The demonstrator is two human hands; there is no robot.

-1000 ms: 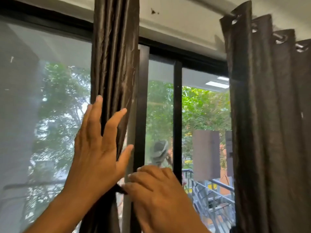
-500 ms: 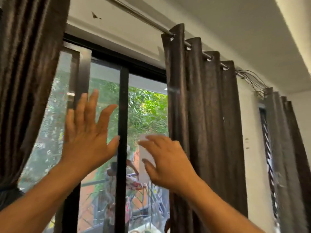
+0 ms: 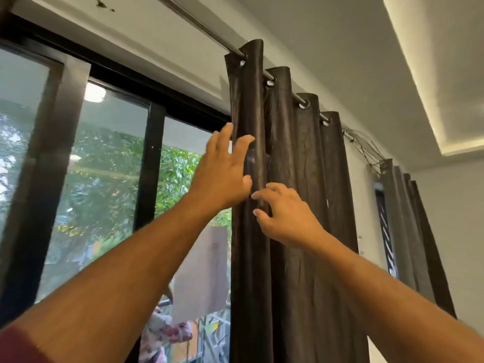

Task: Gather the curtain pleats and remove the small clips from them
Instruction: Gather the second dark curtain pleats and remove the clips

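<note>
A: Head view, single frame. Curtain (image 3: 301,205), dark brown, hangs by eyelets from a metal rod (image 3: 209,27) at the right side of the window (image 3: 104,179); four pleats stand side by side, gathered close.

B: Left hand?

A: Left hand (image 3: 225,176) is raised at the leftmost pleat. Fingers straight and spread, tips over the pleat's outer edge, palm against the fabric edge. It grips nothing that I can see.

B: Right hand?

A: Right hand (image 3: 285,216) sits just below and to the right of the left one, on the front of the same pleat. Fingers loosely curled, forefinger and thumb apart, tips touching the fabric. Whether they have pinched anything: cannot tell.

B: Clips?

A: A small dark shape lies on the first pleat between the two hands, near the left fingertips; blurred, so I cannot say it is a clip.

B: Surroundings?

A: Black window frame, green trees behind the glass. Second curtain (image 3: 413,231) hangs farther right, well apart, with a tangle of wire (image 3: 364,148) on the rod between the two. White wall, lit ceiling recess (image 3: 419,87) above. A dark red sleeve (image 3: 18,347) shows at the lower left.
</note>
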